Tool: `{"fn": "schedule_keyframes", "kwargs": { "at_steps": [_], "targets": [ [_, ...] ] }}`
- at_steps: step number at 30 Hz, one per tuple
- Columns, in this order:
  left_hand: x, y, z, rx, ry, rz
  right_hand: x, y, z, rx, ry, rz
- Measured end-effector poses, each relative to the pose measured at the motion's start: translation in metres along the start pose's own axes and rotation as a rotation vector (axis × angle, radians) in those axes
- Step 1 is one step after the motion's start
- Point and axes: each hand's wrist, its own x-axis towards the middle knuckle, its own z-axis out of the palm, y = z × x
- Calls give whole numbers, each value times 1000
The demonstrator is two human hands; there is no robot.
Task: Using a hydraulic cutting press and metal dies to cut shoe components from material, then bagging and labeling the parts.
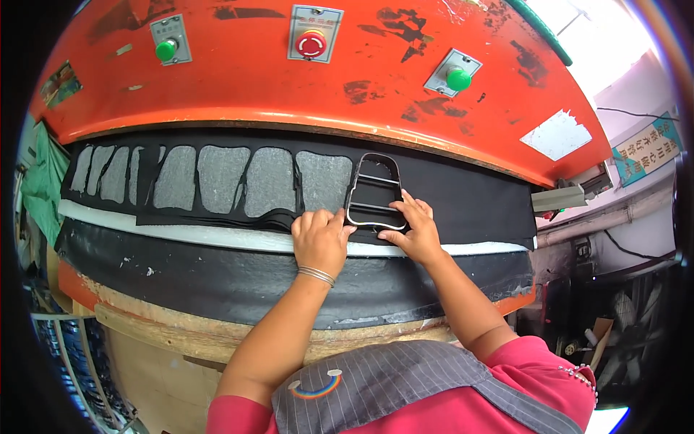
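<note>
A metal cutting die (374,207), an open frame with rounded corners and two crossbars, stands on the black sheet material (463,195). My left hand (319,237) is at the die's near left corner, thumb and forefinger against it, the other fingers curled down on the sheet. With my right hand (416,226) I grip its near right corner, thumb at the near edge and fingers along the right side. Left of the die runs a row of cut-out shapes, the nearest a grey speckled patch (323,181) with black offcut strips between.
An orange machine beam (238,87) spans the far side, with a red push button (311,45) between two green ones (166,50) (458,79). A white strip (188,234) and a black padded ledge (195,278) lie along the near side, above a wooden edge (166,329).
</note>
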Motion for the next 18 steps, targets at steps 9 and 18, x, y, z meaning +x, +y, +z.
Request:
{"fn": "schedule_keyframes", "kwargs": {
  "at_steps": [9, 18],
  "targets": [
    [23, 8, 0, 55, -85, -67, 24, 9, -15, 21, -53, -46],
    [136, -68, -141, -193, 721, -339, 95, 3, -121, 588, 370, 174]
  ]
}}
